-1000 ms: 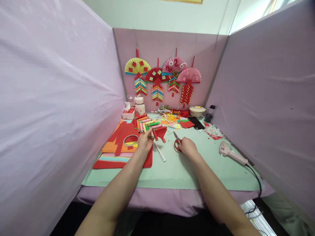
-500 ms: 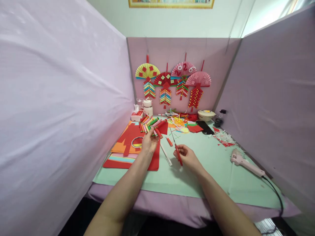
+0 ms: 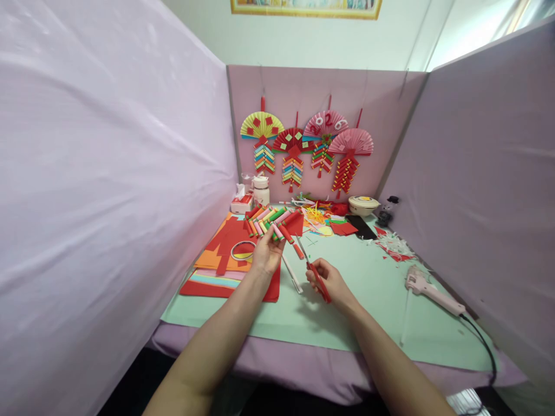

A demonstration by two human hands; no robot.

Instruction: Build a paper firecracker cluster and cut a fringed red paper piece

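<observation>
My left hand [image 3: 267, 254] is closed on a string of rolled-paper firecrackers [image 3: 274, 219] in red, pink, green, yellow and orange, raised above the table. In my right hand [image 3: 325, 277] are red-handled scissors [image 3: 318, 280], their blades pointing up and left toward the lower right end of the string. A loose red paper roll [image 3: 298, 251] lies just beneath the blades. Between my hands a white pen [image 3: 292, 274] rests on the green mat. Whether the blades are parted is hard to make out.
Coloured paper sheets [image 3: 208, 289] and a tape roll [image 3: 243, 250] lie at left. A glue gun [image 3: 433, 292] with its cord lies at right. Toward the back are a phone [image 3: 361, 227], paper scraps [image 3: 315, 215], a lidded bowl [image 3: 363, 204] and a white bottle [image 3: 261, 190]. Paper fan decorations [image 3: 350, 141] hang behind.
The firecracker string has shifted slightly right in my left hand, with more of it spread to view. The scissors have tilted further left, their tips nearer the string.
</observation>
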